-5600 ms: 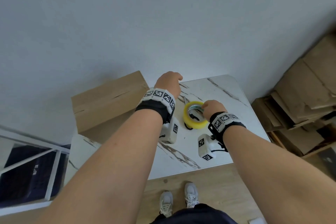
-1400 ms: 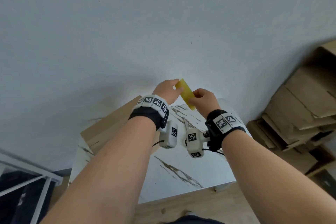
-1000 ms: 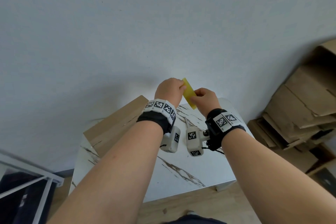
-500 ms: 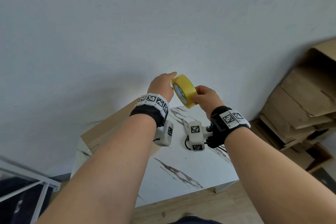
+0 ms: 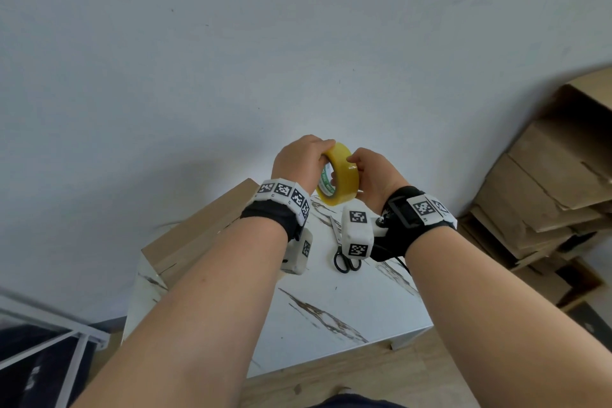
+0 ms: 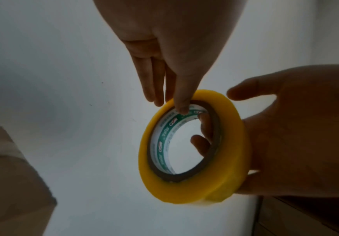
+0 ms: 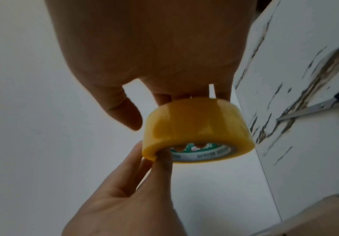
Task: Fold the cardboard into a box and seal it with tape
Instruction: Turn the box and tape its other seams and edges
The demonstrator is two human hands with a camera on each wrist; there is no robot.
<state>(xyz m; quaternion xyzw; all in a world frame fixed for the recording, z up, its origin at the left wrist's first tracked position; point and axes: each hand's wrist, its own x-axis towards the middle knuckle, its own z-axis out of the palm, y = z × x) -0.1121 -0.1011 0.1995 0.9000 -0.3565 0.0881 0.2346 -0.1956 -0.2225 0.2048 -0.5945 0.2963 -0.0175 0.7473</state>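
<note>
Yellow tape roll point(image 5: 338, 174), green-printed core unreadable, gripped by both hands' fingers point(image 6: 181, 102).

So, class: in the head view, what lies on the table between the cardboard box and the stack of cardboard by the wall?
A pair of scissors lies on the table between the cardboard box and the stack of cardboard, in the head view.

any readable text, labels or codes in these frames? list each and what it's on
Tape roll core liner: green band with white print and a small logo, too blurred to read in the wrist and head views.
Wristbands and wrist camera housings: black-and-white square marker codes, no letters or numbers.
Cardboard box, scissors, table: no text visible.
</note>
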